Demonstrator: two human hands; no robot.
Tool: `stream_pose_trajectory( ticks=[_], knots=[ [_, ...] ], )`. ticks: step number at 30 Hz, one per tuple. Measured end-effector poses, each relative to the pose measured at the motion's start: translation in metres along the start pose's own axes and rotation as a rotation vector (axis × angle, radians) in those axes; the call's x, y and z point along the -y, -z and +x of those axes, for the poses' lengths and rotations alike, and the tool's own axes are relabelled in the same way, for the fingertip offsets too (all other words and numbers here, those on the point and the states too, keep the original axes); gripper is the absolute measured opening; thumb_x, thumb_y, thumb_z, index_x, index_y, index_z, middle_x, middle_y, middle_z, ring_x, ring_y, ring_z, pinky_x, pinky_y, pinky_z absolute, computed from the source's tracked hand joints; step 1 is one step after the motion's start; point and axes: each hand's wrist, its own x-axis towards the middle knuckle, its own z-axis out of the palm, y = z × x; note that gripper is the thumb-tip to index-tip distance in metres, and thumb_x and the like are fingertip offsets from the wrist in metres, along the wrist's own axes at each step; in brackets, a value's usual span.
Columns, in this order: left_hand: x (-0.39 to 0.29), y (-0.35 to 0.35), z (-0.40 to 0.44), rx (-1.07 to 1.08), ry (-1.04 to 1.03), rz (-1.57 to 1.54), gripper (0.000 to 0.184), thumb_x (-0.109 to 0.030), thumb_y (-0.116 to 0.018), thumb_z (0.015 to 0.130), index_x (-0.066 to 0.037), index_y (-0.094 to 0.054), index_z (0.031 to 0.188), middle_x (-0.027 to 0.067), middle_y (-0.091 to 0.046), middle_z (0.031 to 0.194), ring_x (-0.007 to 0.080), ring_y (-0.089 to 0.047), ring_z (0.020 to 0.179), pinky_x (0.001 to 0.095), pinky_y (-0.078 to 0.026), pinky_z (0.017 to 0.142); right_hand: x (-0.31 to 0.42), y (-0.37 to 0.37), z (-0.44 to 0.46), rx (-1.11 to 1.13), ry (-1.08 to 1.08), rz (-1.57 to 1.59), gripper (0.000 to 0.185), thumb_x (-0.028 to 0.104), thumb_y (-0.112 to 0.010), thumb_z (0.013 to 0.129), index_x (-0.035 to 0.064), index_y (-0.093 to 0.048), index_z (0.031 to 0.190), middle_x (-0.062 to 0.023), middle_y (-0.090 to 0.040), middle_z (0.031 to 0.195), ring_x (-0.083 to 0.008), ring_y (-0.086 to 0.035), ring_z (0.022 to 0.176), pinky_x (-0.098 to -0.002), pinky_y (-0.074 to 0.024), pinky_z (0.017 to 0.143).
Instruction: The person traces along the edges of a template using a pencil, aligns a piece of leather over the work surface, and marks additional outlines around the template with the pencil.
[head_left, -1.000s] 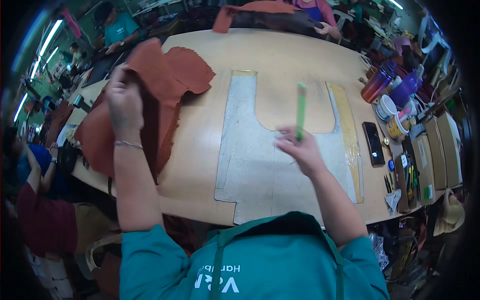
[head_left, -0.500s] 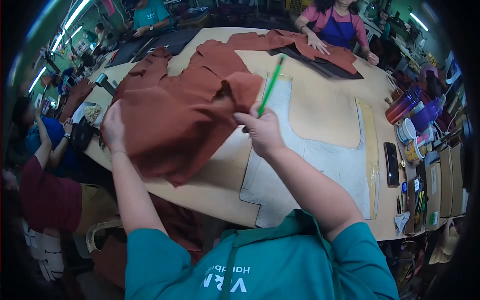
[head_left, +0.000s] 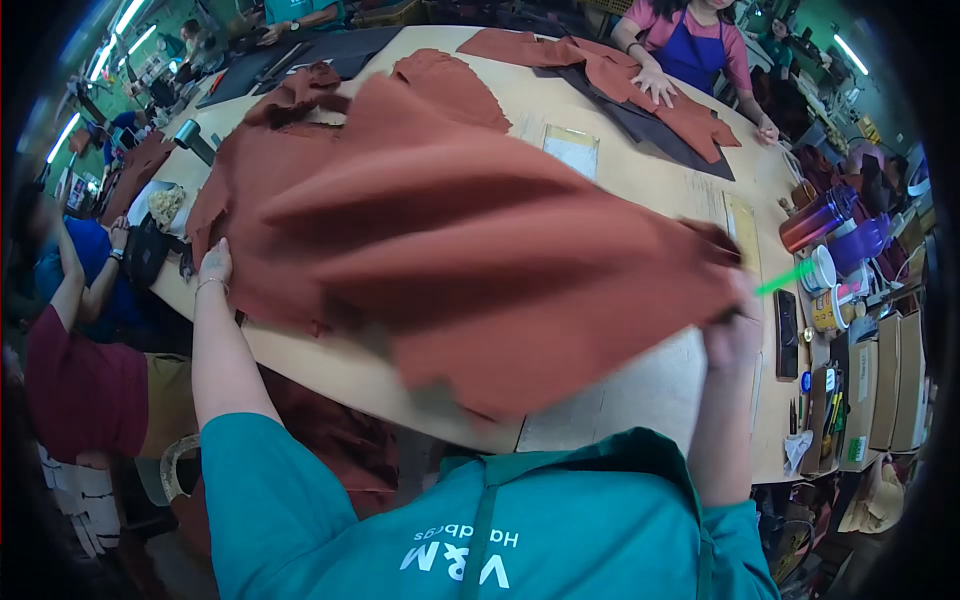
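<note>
A large reddish-brown leather hide (head_left: 470,250) stretches across the table in front of me, lifted and smeared by motion towards the right. My left hand (head_left: 216,264) is closed on its left edge. At the far right corner, my right hand (head_left: 735,325) grips the hide, blurred, with a green pen (head_left: 787,277) sticking out of the same hand. Beneath the hide lies a pale grey flat pattern piece (head_left: 630,395), mostly covered; yellow tape (head_left: 742,225) on its right edge still shows.
Across the table (head_left: 560,85), a co-worker's hand (head_left: 655,84) presses on another brown leather piece (head_left: 700,120) over dark sheets. A phone (head_left: 787,333), tumbler (head_left: 818,217), tubs (head_left: 818,268) and boxes (head_left: 885,380) line the right edge. Another person (head_left: 95,385) sits at the left.
My right hand has swung right and pulled the hide's corner along, spreading it over the pattern piece. The left hand has shifted slightly down and stays at the left edge.
</note>
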Motion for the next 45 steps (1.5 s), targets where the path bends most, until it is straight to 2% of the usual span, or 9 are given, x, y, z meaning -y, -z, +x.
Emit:
stream_pose_trajectory(
  ticks=[1, 3, 6, 12, 15, 22, 25, 33, 45],
  knots=[
    [-0.006, 0.002, -0.002, -0.015, 0.017, -0.002, 0.056, -0.039, -0.022, 0.092, 0.004, -0.053, 0.111, 0.0252, -0.051, 0.114, 0.0374, -0.048, 0.108, 0.0441, -0.036, 0.093, 0.023, 0.050, 0.000, 0.159, 0.030, 0.066, 0.016, 0.010, -0.050, 0.086, 0.0048, -0.053, 0.101, -0.0094, -0.057, 0.105, -0.0209, -0.056, 0.096, -0.0357, -0.0457, 0.087],
    [-0.014, 0.002, -0.004, -0.047, 0.050, -0.009, 0.053, -0.037, -0.026, 0.092, 0.004, -0.055, 0.107, 0.0258, -0.053, 0.110, 0.0378, -0.050, 0.105, 0.0444, -0.038, 0.090, 0.067, 0.069, -0.020, -0.276, 0.203, -0.045, 0.025, 0.014, -0.050, 0.087, 0.0068, -0.053, 0.110, -0.0115, -0.055, 0.112, -0.0235, -0.054, 0.103, -0.0394, -0.0455, 0.088],
    [-0.008, 0.002, 0.018, 0.098, 0.006, 0.195, 0.048, -0.034, -0.030, 0.091, 0.004, -0.058, 0.100, 0.0265, -0.056, 0.103, 0.0389, -0.053, 0.101, 0.0449, -0.040, 0.087, 0.109, 0.185, -0.024, -0.346, 0.197, -0.312, 0.009, 0.003, -0.056, 0.081, 0.0099, -0.050, 0.079, -0.0007, -0.056, 0.078, -0.0148, -0.058, 0.074, -0.0285, -0.0490, 0.066],
    [-0.120, 0.073, -0.084, -0.335, 0.190, 0.157, 0.039, -0.031, -0.049, 0.085, 0.003, -0.060, 0.100, 0.0227, -0.058, 0.100, 0.0375, -0.057, 0.095, 0.0418, -0.044, 0.082, 0.103, 0.243, -0.043, -0.617, 0.275, -2.026, 0.030, 0.022, -0.066, 0.077, -0.0007, -0.047, 0.071, -0.0126, -0.048, 0.061, -0.0301, -0.047, 0.056, -0.0400, -0.0385, 0.057],
    [-0.198, 0.066, -0.155, -0.649, -0.468, -0.290, 0.028, -0.022, -0.059, 0.081, 0.000, -0.060, 0.098, 0.0172, -0.058, 0.097, 0.0313, -0.054, 0.090, 0.0387, -0.044, 0.081, 0.070, 0.178, -0.076, -0.487, 0.263, -1.876, 0.035, 0.027, -0.070, 0.073, -0.0011, -0.049, 0.077, -0.0152, -0.049, 0.072, -0.0320, -0.047, 0.065, -0.0391, -0.0397, 0.062],
    [-0.393, 0.014, -0.282, -0.040, -1.136, -0.413, 0.061, -0.027, -0.074, 0.065, -0.009, -0.051, 0.119, 0.0150, -0.047, 0.122, 0.0315, -0.040, 0.116, 0.0389, -0.034, 0.097, -0.010, 0.061, -0.152, 0.291, 0.148, -1.688, 0.051, 0.036, -0.075, 0.061, 0.0010, -0.055, 0.091, -0.0151, -0.046, 0.088, -0.0318, -0.049, 0.084, -0.0401, -0.0443, 0.073],
    [-0.414, -0.006, -0.269, 0.305, -1.142, -0.383, 0.065, -0.026, -0.076, 0.061, -0.016, -0.052, 0.121, 0.0115, -0.044, 0.128, 0.0302, -0.036, 0.121, 0.0386, -0.033, 0.098, -0.026, 0.075, -0.156, 0.245, 0.178, -1.699, 0.038, 0.028, -0.070, 0.069, 0.0011, -0.055, 0.090, -0.0141, -0.047, 0.086, -0.0308, -0.049, 0.082, -0.0385, -0.0447, 0.071],
    [-0.416, -0.040, -0.287, -0.136, -0.961, -0.726, 0.015, -0.007, -0.063, 0.073, -0.006, -0.059, 0.087, 0.0092, -0.057, 0.092, 0.0259, -0.052, 0.089, 0.0352, -0.044, 0.077, -0.038, 0.100, -0.154, 0.242, 0.347, -1.742, 0.016, 0.009, -0.059, 0.073, 0.0020, -0.054, 0.086, -0.0117, -0.047, 0.083, -0.0289, -0.048, 0.076, -0.0383, -0.0446, 0.067],
    [-0.406, -0.034, -0.280, 0.279, -0.663, -1.283, 0.011, -0.008, -0.062, 0.080, 0.000, -0.056, 0.082, 0.0112, -0.058, 0.102, 0.0155, -0.057, 0.086, 0.0265, -0.047, 0.078, -0.037, 0.088, -0.155, 0.248, 0.227, -1.710, 0.021, 0.001, -0.057, 0.070, 0.0011, -0.056, 0.090, -0.0117, -0.048, 0.085, -0.0291, -0.049, 0.083, -0.0372, -0.0437, 0.072]
  ],
)
